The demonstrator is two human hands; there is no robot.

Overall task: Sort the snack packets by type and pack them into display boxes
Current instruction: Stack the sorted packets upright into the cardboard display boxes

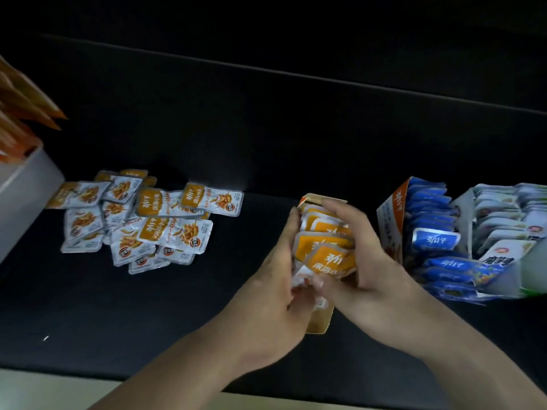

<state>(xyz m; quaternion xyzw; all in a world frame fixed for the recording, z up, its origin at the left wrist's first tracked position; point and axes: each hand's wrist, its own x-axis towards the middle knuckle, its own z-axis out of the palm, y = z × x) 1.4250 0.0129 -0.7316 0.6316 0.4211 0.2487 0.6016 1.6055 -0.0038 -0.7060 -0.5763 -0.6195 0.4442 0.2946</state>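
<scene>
I've got my left hand (278,276) and right hand (364,261) both clasped round the orange packets (322,247) standing in the box (319,324) on the counter (207,306). Loose pile (148,220) at nine o'clock, blue packets (429,226) at three.

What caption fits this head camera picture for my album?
Left hand and right hand hold orange packets in their display box, a loose pile lying beside.

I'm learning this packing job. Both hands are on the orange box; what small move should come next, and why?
Probably push the front packets down level into the orange box: they stand crooked, fanned between the left hand and right hand, while a loose pile lies to the left.
</scene>
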